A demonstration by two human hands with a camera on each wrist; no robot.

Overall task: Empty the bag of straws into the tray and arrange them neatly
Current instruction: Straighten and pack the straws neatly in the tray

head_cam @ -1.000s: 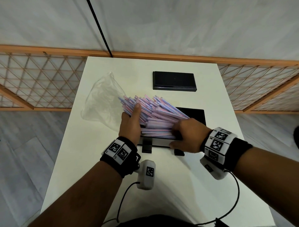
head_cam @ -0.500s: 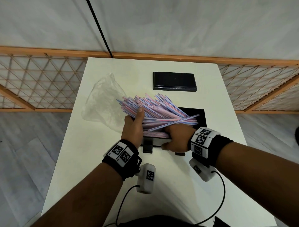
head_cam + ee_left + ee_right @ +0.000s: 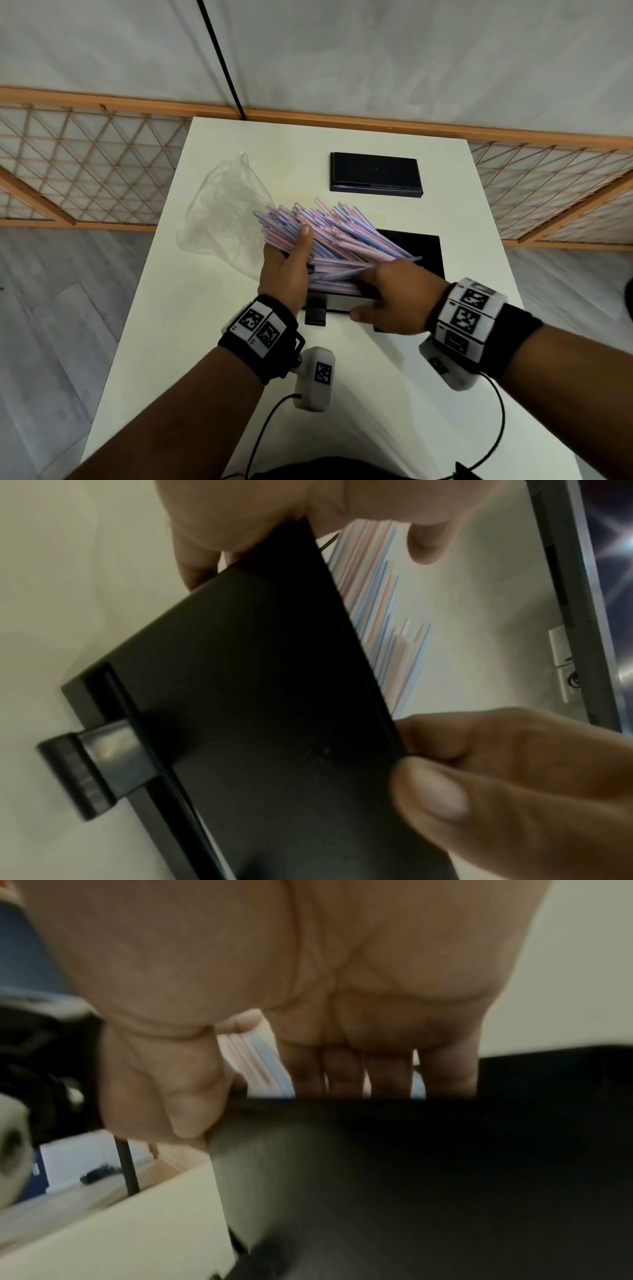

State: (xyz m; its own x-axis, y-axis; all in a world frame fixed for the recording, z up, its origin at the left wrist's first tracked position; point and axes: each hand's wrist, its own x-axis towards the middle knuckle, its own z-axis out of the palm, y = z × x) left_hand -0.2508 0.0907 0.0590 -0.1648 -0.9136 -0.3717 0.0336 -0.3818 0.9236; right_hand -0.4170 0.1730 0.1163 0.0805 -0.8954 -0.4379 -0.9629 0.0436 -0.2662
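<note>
A thick bundle of pink, blue and white straws (image 3: 337,236) lies slanted across the black tray (image 3: 428,251), its far ends fanning out past the tray's left end. My left hand (image 3: 286,270) grips the bundle at that end, thumb on top, fingers hidden beneath. At the tray's near wall (image 3: 260,702) my right hand (image 3: 394,294) has its fingers over the rim against the straws (image 3: 255,1058) and its thumb (image 3: 435,796) outside the wall. The empty clear bag (image 3: 222,212) lies to the left.
A flat black lid (image 3: 375,174) lies at the far middle of the white table (image 3: 205,342). A black clasp (image 3: 89,772) sticks out of the tray's near wall. Cables from the wrist cameras trail over the table's near edge. A wooden lattice fence stands behind the table.
The straws' far ends have risen and fanned out under my left thumb. My right hand came off the top of the pile and settled at the tray's near rim.
</note>
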